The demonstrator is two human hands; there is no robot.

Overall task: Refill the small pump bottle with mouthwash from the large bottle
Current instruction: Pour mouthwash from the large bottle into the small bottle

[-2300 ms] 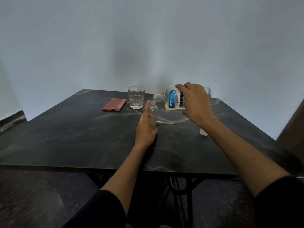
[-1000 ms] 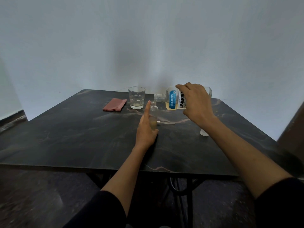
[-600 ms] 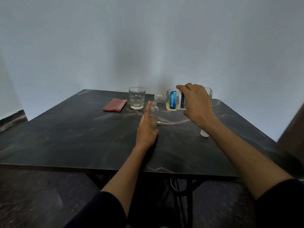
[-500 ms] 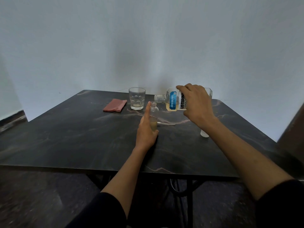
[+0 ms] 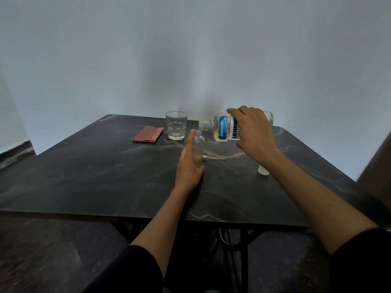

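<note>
From the head view, the pouring step is judged under way: the large bottle [image 5: 225,128], clamped sideways in the right hand [image 5: 252,130], is tipped over the open small pump bottle [image 5: 198,150], steadied upright on the counter [image 5: 95,166] by left-hand fingers [image 5: 189,142]; next, a slow, aligned tilt is needed.

The near half and left side of the table [image 5: 88,178] lie bare, giving open passage. Along the far edge stand a folded cloth [image 5: 148,134] and a drinking glass [image 5: 176,125], just left of the small bottle [image 5: 198,149]. Behind that bottle lies a thin pump tube [image 5: 214,158], and a white cap [image 5: 263,170] stands near the right forearm, narrowing the right side.
</note>
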